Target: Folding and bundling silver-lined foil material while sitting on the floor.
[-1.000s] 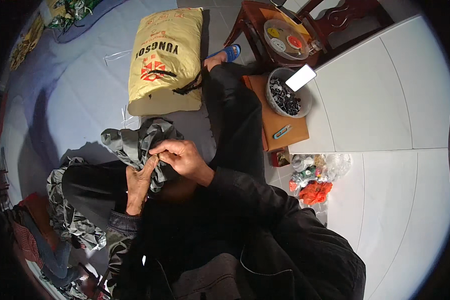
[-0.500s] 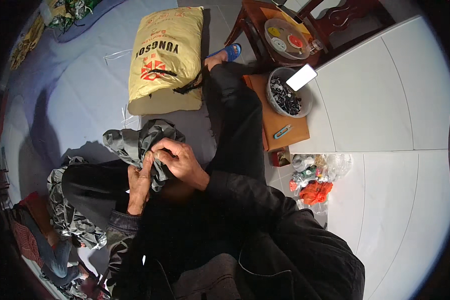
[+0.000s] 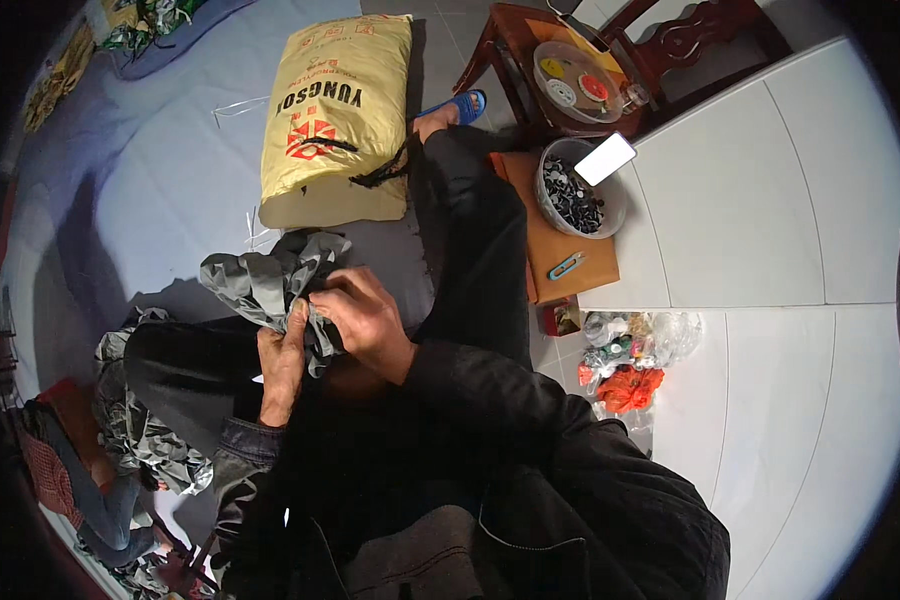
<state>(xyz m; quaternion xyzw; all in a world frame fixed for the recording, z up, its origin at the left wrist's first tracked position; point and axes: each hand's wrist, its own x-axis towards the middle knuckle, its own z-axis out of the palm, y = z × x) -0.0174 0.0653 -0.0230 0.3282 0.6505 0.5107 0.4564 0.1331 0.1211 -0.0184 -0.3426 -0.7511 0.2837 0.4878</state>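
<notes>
A crumpled piece of grey fabric [image 3: 245, 278] is bunched above my lap. My left hand [image 3: 284, 360] grips it from below, thumb pressed against the cloth. Close beside it, my right hand [image 3: 372, 325] is closed, its fingertips pinched at the fabric near the left thumb. Anything small between those fingertips is hidden. Folds of the cloth hang down between the two hands.
A yellow woven sack [image 3: 335, 120] lies ahead on a grey-blue sheet [image 3: 160, 190]. To the right, a clear bowl [image 3: 618, 212] of small black and white pieces and blue thread snips [image 3: 566, 266] sit on a brown surface [image 3: 595, 285]. More grey fabric [image 3: 175, 455] lies left.
My right hand has turned, its fingers curling further over the fabric. The cloth's upper folds have shifted slightly, while my left hand keeps nearly the same place.
</notes>
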